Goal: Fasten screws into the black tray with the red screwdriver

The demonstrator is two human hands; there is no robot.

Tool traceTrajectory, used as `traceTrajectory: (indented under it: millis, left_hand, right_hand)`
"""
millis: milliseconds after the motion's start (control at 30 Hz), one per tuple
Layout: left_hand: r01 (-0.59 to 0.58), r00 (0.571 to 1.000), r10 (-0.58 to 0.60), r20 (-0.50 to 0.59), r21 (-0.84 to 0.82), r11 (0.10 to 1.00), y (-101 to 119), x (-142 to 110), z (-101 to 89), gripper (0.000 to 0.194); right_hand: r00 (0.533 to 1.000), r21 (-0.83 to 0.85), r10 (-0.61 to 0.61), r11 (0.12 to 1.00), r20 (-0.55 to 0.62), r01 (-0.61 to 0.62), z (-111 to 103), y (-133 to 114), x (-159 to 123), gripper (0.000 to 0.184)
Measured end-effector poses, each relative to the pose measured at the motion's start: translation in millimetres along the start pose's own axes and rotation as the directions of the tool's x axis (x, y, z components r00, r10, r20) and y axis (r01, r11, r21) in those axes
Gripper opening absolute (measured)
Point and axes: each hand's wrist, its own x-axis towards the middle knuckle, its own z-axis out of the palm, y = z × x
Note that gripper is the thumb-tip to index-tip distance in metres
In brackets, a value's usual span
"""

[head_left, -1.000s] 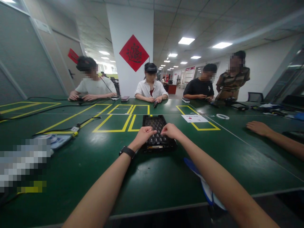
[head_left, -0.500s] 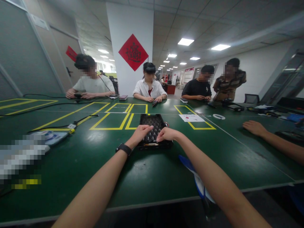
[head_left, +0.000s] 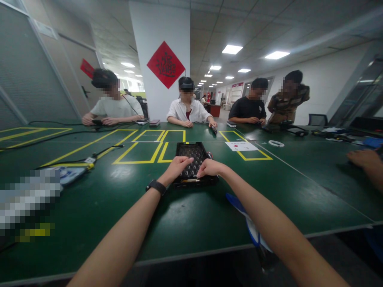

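Observation:
A black open tray [head_left: 191,149] lies on the green table in front of me, with several small pale pieces in rows on its dark patterned floor. Over its left side rests my left hand [head_left: 178,166], fingers curled in and thumb pointing right; what it may hold is hidden. From the right, my right hand [head_left: 210,168] reaches across the tray with thumb and forefinger pinched low near the front wall. Anything in that pinch is too small to name. A tan strip [head_left: 190,180] shows along the tray's front edge.
A blue-and-white object [head_left: 250,227] lies under my right forearm. Left are cables and a bag-like flat item [head_left: 72,174]. A paper sheet [head_left: 243,146] and white ring [head_left: 275,143] lie beyond, near yellow tape outlines. Several people sit or stand opposite; another person's hand [head_left: 360,157] is at right.
My hands stay in nearly the same pose over the tray. The neighbour's hand at right has pulled back rightward. The person opposite has moved a dark handheld tool to the right.

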Motion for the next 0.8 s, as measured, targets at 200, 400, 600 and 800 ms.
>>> traceTrajectory:
  millis: [200, 400, 600, 800]
  left_hand:
    - [-0.012, 1.0, 0.012, 0.012, 0.003, 1.0, 0.6, 0.0, -0.4, 0.045]
    - [-0.025, 1.0, 0.025, 0.013, 0.03, 0.999, -1.5, 0.2, -1.5, 0.044]
    - [-0.16, 0.987, 0.152, 0.058, 0.171, 0.972, 8.3, -1.7, -0.9, 0.044]
    - [-0.294, 0.951, 0.228, 0.209, 0.38, 0.877, 17.0, -4.2, 4.4, 0.051]
  right_hand:
    - [1.0, 0.016, -0.017, 1.0, -0.025, 0.017, 0.1, 0.5, -0.9, 0.019]
    - [0.993, -0.03, 0.002, 1.0, -0.12, -0.005, -4.3, 2.5, 1.9, 0.023]
    - [0.891, -0.159, 0.205, 0.944, -0.405, -0.289, -21.2, 19.4, 5.2, 0.027]
    - [0.87, -0.22, 0.346, 0.872, -0.351, -0.436, -25.6, 41.4, 0.8, 0.028]
